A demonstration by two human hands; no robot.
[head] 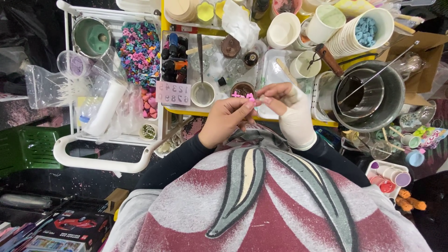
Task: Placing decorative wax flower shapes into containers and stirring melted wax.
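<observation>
left hand [227,120] pinches pink pieces [243,96] | right hand [285,108] pinches them too | likely light, brittle; grip the edges

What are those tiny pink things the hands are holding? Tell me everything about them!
The small pink pieces look like little moulded shapes, maybe wax or plastic; their exact form is too small to tell. They sit pinched between the fingertips of the bare left hand and the right hand, which wears a white wrap or cut-off glove. They are held up over the yellow-edged table, near a small dark cup.
</observation>
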